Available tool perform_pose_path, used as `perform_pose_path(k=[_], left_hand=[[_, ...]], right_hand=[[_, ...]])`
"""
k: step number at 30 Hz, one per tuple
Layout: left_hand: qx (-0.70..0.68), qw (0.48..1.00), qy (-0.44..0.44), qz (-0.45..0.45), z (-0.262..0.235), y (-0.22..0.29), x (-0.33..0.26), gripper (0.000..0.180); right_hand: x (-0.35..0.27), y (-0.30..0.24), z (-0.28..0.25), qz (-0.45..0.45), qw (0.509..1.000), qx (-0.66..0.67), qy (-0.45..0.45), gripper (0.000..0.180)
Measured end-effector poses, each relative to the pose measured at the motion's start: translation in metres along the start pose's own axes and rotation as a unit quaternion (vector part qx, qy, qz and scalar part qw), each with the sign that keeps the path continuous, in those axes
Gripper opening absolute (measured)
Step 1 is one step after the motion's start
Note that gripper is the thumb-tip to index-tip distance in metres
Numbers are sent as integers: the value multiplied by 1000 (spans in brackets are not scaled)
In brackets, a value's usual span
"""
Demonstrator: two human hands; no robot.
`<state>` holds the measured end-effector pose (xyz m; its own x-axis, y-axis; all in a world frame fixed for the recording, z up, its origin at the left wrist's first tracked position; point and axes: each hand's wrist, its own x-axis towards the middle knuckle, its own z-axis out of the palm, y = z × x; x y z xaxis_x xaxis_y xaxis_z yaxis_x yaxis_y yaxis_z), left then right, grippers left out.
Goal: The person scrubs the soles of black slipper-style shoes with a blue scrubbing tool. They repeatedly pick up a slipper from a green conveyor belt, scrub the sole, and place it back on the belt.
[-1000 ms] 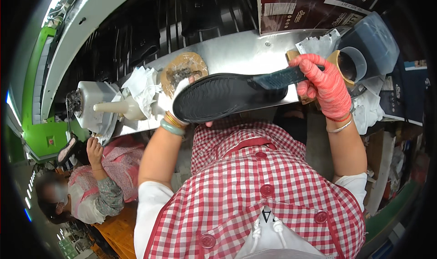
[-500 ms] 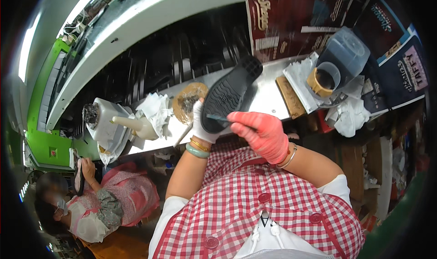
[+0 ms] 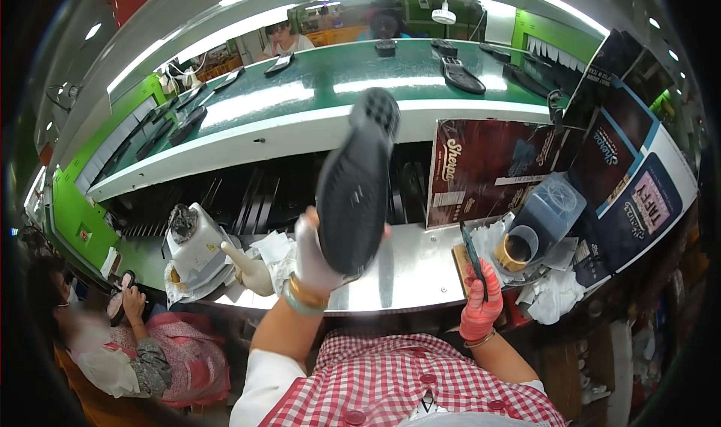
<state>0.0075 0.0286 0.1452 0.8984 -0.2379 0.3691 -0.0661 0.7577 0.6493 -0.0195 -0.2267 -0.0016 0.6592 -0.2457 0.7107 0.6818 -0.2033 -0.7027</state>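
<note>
A black shoe sole (image 3: pixel 351 194) is raised above the metal bench, its treaded side facing me and its heel end pointing away. My left hand (image 3: pixel 312 253), in a white glove, grips it near the lower end; most of the fingers are hidden behind it. Over to the right, my right hand (image 3: pixel 482 307), in a pink-red glove, is closed around a slim dark teal tool (image 3: pixel 472 250). That tool stands nearly upright, and I cannot make out its kind. It is apart from the sole, beside a brown block (image 3: pixel 460 259).
A clear plastic tub (image 3: pixel 554 205), a yellow-based cup (image 3: pixel 518 248) and crumpled paper (image 3: pixel 556 295) stand right. At left are a pale squeeze bottle (image 3: pixel 251 273) and a white container (image 3: pixel 191 243). Beyond, a green conveyor (image 3: pixel 315 100) carries several soles. A co-worker (image 3: pixel 120 352) sits at left.
My left hand has lifted the sole forward over the bench. My right hand has drawn the tool off the sole and moved right. The view has tilted up, showing the conveyor.
</note>
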Motion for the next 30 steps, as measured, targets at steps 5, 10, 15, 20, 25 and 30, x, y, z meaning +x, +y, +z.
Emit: perform_pose_path(k=[5,10,15,20,25,30], left_hand=[[-24,990,97,96,-17,72,138,59],[74,967,226,-94,-22,-13,126,52],[612,735,167,240,-103,56,100,28],[812,435,294,255,-197,206,103,31],[841,268,470,-35,-259,312,84,58],[807,225,534,-113,-279,345,91,71]], right_hand=[[5,-14,34,28,998,29,-47,32],[-12,16,26,-3,993,-95,-66,32],[-18,31,31,-50,979,-145,-133,30],[-47,82,42,82,972,-147,-164,31],[-47,96,62,-3,944,-238,-226,38],[-42,92,62,-30,907,-321,-271,41]])
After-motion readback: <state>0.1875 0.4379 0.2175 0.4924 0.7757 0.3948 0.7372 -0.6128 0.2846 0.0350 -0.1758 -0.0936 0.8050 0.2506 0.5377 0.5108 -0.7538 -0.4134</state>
